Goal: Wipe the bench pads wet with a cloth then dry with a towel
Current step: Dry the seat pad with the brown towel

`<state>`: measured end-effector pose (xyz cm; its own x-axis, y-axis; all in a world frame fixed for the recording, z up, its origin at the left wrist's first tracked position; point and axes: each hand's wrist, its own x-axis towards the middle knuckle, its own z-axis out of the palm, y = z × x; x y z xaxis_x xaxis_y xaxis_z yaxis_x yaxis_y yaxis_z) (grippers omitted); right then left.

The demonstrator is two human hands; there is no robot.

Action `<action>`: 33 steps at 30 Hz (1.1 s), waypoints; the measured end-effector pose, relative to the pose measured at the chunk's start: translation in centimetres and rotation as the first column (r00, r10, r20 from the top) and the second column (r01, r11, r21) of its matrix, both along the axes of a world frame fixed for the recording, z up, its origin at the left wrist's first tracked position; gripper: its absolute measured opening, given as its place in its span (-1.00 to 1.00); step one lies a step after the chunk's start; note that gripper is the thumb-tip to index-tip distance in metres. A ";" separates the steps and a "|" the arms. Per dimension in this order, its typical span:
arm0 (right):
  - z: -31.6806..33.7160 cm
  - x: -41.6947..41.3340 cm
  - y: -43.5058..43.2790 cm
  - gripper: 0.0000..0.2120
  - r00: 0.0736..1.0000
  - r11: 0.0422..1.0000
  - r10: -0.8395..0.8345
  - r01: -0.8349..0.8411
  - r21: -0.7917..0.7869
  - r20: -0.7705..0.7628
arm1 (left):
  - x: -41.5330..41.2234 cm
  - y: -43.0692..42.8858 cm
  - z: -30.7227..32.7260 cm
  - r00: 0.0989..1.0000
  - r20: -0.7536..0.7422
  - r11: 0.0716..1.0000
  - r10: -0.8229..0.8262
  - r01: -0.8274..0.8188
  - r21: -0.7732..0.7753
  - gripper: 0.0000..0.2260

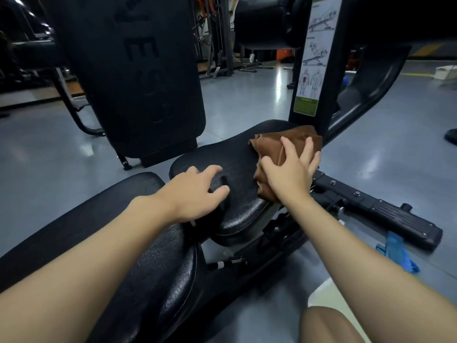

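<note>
The right hand lies open, fingers spread, pressing a soft brown cloth onto the black bumpy seat pad. Left of it, the left hand rests open, fingers curled on the pad's edge.

Single head-worn wide-angle view, looking forward and down from close above the black seat pad, both forearms reaching in, gym floor beyond.
</note>
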<state>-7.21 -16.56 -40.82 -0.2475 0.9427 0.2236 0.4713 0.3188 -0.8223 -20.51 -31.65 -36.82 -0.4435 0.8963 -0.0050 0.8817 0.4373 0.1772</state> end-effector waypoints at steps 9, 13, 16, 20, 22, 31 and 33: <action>-3.9 0.9 -9.2 -0.30 0.975 0.993 0.115 -0.117 -0.002 -0.189 | -0.6 1.7 0.6 0.997 0.077 1.000 -0.025 0.025 0.009 -0.65; -2.2 0.2 -3.7 -0.29 0.996 0.998 0.066 -0.067 -0.021 -0.063 | -0.3 2.1 0.2 0.996 0.048 0.997 -0.072 0.070 0.030 -0.63; -0.6 -0.4 1.2 -0.30 0.996 1.000 -0.023 0.022 0.018 0.081 | -0.1 2.3 0.4 0.998 0.028 0.999 -0.052 0.053 -0.012 -0.38; 1.7 -0.2 6.2 -0.37 0.991 0.998 -0.052 0.050 0.023 0.120 | 0.4 2.9 0.4 0.999 0.052 0.996 -0.010 0.014 -0.088 -0.27; 1.5 0.1 6.3 -0.37 0.980 0.998 -0.035 0.023 0.065 0.197 | 0.2 3.3 0.5 0.999 0.054 0.996 0.000 0.005 -0.088 -0.26; 2.6 -0.1 8.8 -0.37 0.874 0.960 -0.027 -0.112 0.256 0.485 | -1.7 5.5 -0.3 0.992 0.127 0.994 0.021 -0.007 -0.106 -0.08; 4.6 -1.4 11.4 -0.38 0.797 0.950 0.047 -0.222 0.220 0.602 | -2.0 5.6 -0.4 0.992 0.123 0.993 0.019 -0.004 -0.118 -0.09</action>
<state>-8.60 -5.19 -36.27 -0.5324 0.8146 0.2302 0.7668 0.5793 -0.2766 -22.49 -26.00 -37.26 -0.4431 0.8810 -0.1656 0.8510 0.4715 0.2312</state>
